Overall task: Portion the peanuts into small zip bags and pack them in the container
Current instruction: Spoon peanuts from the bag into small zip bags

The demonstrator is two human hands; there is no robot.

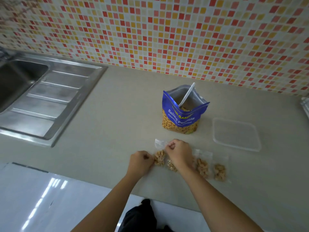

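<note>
Near worktop [117, 118] edge: left hand [141, 160] and right hand [178, 152] both pinch one small zip bag [159, 158], fingers curled on its film. Judged light, limp and slick; best gripped at the seal strip. Filled bags [202, 166] lie just beside. Beyond: clear container [235, 133], open peanut pouch [181, 118].

Both bare forearms reach in from below, converging. The left hand [141, 160] sits knuckles-up, fingers curled, pinching the zip bag [159, 158] at its edge. The right hand [178, 152], just ahead, curls tight and pinches the bag's top.
</note>
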